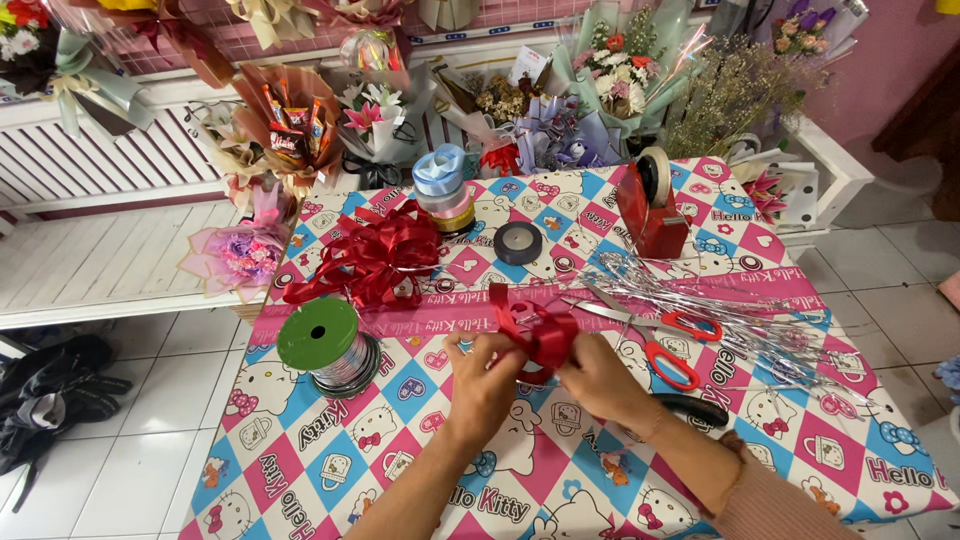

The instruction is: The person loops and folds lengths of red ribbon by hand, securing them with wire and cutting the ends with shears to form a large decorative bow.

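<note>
Red ribbon (545,335) is mid-looping into a bow, left hand (483,385) and right hand (600,378) both pinched on it beside the red-handled scissors (660,335); next move needs a firm centre hold, I judge.

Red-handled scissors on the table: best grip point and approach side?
Take the scissors by the red handle loops, coming from the near right edge. The loops lie flat and bare on the patterned table, while the blades point up-left toward the red ribbon both hands are working, close to the silver tinsel.
</note>
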